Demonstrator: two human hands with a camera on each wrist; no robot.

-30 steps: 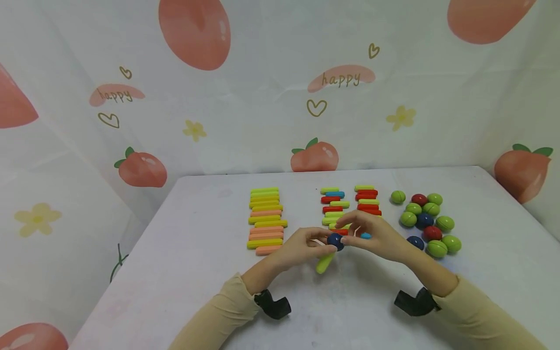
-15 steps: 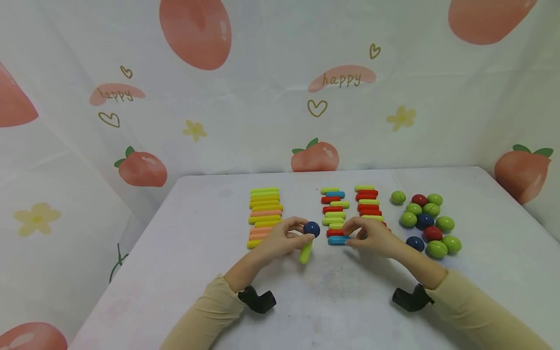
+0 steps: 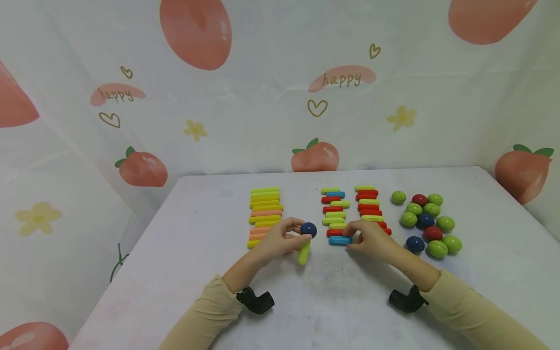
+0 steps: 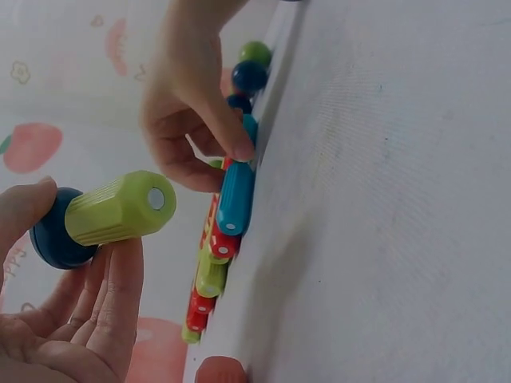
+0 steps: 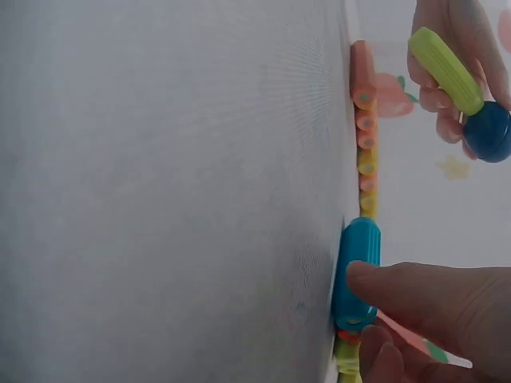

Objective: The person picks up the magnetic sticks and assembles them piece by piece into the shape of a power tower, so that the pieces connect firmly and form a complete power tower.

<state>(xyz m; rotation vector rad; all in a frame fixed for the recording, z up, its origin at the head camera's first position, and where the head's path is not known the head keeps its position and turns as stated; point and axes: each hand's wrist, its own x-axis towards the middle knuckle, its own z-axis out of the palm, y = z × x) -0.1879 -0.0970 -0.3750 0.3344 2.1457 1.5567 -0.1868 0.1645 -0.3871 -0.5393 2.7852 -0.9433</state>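
My left hand (image 3: 277,239) pinches a dark blue ball (image 3: 308,229) between thumb and fingers. A ribbed lime-green rod (image 3: 304,253) is joined to that ball and points down toward me; the left wrist view shows a small silvery disc on its free end. Farther right, my right hand (image 3: 372,238) pinches the right end of a ribbed blue rod (image 3: 340,240), the nearest one in the middle column. In the right wrist view the thumb (image 5: 399,283) lies across this blue rod, with other fingers at its far side.
Left of the hands lies a column of yellow, lime and salmon rods (image 3: 264,219). Shorter red, lime and blue rods make two columns, the right one (image 3: 369,207) partly behind my right hand. Green, red and blue balls (image 3: 426,221) cluster at the right of the white table (image 3: 210,311).
My left hand has moved left with the blue ball and lime-green rod. The right hand has let go of the ball, lowered to the blue rod and taken hold of its end.
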